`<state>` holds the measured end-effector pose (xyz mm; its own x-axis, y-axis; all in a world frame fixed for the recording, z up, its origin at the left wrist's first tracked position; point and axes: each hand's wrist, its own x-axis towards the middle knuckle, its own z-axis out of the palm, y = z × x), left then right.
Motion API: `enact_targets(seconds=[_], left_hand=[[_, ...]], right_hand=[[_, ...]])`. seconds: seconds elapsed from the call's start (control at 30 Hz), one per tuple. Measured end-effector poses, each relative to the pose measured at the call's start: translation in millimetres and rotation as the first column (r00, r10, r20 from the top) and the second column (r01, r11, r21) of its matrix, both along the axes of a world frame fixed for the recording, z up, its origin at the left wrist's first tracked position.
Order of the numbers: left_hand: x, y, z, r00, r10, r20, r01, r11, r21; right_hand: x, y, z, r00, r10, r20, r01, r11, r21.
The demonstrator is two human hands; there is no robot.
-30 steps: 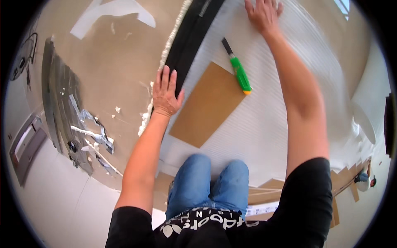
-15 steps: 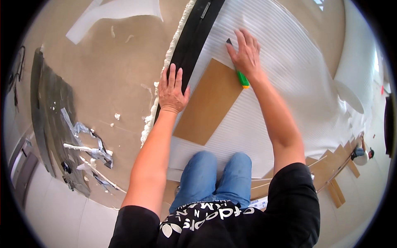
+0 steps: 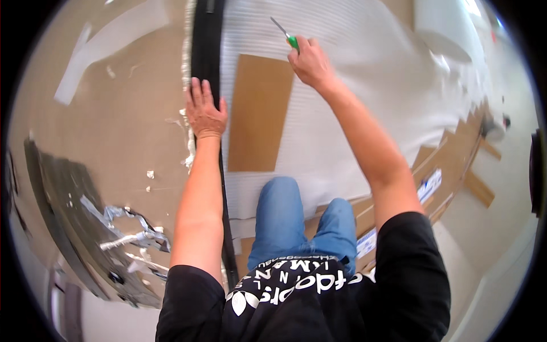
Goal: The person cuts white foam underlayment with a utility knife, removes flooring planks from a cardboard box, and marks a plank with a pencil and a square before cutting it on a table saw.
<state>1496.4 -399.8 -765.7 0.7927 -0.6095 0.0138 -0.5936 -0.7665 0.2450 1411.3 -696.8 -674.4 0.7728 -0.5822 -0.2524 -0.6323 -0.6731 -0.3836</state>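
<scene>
My left hand lies flat with fingers stretched out on a long black strip, which has a ragged edge of whitish foam along its left side. In my right hand is a green utility knife, its thin blade pointing up and to the left, away from me. The fingers are wrapped around its handle. A brown rectangular board lies between my hands, on white ribbed foam underlay. The knife is beyond the board's far right corner.
At the upper right lies a large white roll. Brown planks spread to the right, with a person farther off. Torn grey tape and foam scraps litter the brown floor at left, beside a dark sheet. A white strip lies upper left.
The view has turned and shifted. My right hand has picked up the utility knife from the underlay and now grips its handle. My left hand remains flat on the black strip.
</scene>
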Motion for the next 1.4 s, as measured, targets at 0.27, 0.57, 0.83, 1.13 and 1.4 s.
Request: enact_targets(seconds=[0.27, 0.57, 0.83, 1.13, 1.4], left_hand=[[-23.1, 0.4, -37.1, 0.976, -0.137, 0.170, 0.134, 0.991, 0.030], [-127.0, 76.1, 38.2, 0.941, -0.263, -0.210, 0.332, 0.832, 0.444], [-246.6, 231.6, 65.5, 0.842, -0.108, -0.528, 0.248, 0.948, 0.201], [-354.6, 279.9, 114.7, 0.821, -0.095, -0.563, 0.239, 0.952, 0.189], [-461.1, 309.6, 207.5, 0.884, -0.012, -0.467, 0.097, 0.982, 0.159]], right_hand=[[-384.1, 10.8, 126.9, 0.873, -0.354, -0.334, 0.372, 0.928, -0.012], [-991.5, 511.1, 328.4, -0.050, -0.957, -0.284, 0.909, 0.074, -0.409], [-1026.3, 796.8, 133.8, -0.532, -0.728, -0.432, 0.846, -0.440, -0.300], [-1137.8, 720.9, 4.0, -0.347, -0.827, -0.443, 0.922, -0.388, 0.004], [-1372.5, 547.4, -81.1, 0.215, -0.604, -0.767, 0.967, 0.239, 0.083]])
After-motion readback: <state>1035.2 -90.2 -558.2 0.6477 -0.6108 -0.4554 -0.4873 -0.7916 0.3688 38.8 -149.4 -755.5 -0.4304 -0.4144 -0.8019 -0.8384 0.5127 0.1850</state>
